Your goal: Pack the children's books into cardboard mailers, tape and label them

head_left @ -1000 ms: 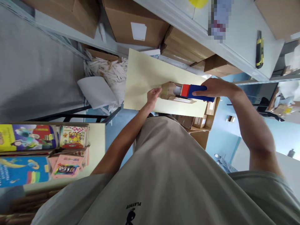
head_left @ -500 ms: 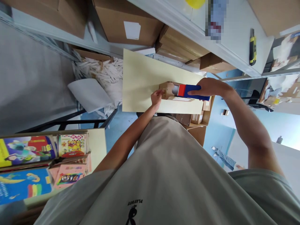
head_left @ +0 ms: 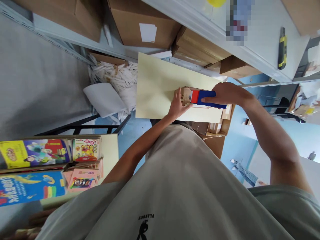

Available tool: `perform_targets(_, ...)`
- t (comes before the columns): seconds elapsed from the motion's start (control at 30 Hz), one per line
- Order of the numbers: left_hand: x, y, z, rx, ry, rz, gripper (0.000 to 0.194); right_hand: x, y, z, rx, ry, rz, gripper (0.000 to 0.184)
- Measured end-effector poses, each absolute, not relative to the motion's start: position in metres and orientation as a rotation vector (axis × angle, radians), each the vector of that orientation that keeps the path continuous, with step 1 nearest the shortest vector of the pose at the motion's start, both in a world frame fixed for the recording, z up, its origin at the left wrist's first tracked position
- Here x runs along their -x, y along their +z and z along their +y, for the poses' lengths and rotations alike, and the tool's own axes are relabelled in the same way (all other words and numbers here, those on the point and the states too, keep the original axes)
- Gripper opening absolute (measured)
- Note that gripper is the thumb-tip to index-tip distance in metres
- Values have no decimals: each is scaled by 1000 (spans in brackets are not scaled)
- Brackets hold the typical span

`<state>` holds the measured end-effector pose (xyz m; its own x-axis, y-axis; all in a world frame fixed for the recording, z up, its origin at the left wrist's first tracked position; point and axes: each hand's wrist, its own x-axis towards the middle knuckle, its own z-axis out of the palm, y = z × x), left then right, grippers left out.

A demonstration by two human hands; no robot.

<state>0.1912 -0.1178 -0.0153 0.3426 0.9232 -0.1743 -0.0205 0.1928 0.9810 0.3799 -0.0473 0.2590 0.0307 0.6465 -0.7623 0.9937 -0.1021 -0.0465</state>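
Note:
A small brown cardboard box [head_left: 185, 96] lies on a pale yellow board [head_left: 155, 83] in front of me. My left hand [head_left: 177, 106] grips its left end, fingers on the far side and thumb along the near side. My right hand [head_left: 221, 95] is closed around a long, boxy blue and red item [head_left: 206, 97], its red end pointing left. This item lies over or partly inside the box; I cannot tell which. Its right end reaches past the box, and the right fingers are partly hidden beneath it.
A white shelf [head_left: 265, 40] above the board holds a yellow-black utility knife [head_left: 282, 50]. Large cartons [head_left: 147, 20] stand behind. White paper strips [head_left: 112, 75] fill a carton at left. Colourful books [head_left: 47, 151] lie lower left. Another person's legs [head_left: 243, 171] show at far right.
My left hand has moved from pinching the box's left end to spanning it with fingers and thumb. The blue and red item stays in my right hand. The whole view has shifted slightly.

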Motion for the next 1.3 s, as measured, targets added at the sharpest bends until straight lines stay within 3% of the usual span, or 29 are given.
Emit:
perform_targets(0.1, -196, -13, -93, -1299, 781, 1000, 93, -375, 255, -41, -1778, -849, 1714, 79)
perform_targets(0.27, -197, -20, -70, -1428, 686, 955, 35, -377, 241, -33, -1778, -851, 1864, 76)
perform_targets(0.33, -195, -25, -72, -1451, 677, 948, 23, -382, 234, -29, -1734, -828, 1864, 80)
perform_targets(0.8, -173, -47, -82, -1795, 594, 884, 42, -438, 224, -41, -1596, -791, 1441, 79)
perform_targets(1.13, -165, -51, -98, -1634, 635, 1038, 50, -473, 130, -65, -1589, -795, 1608, 85)
perform_targets(1.3, -183, -48, -112, -1474, 753, 1336, 25, -473, 121, -73, -1615, -853, 1691, 83)
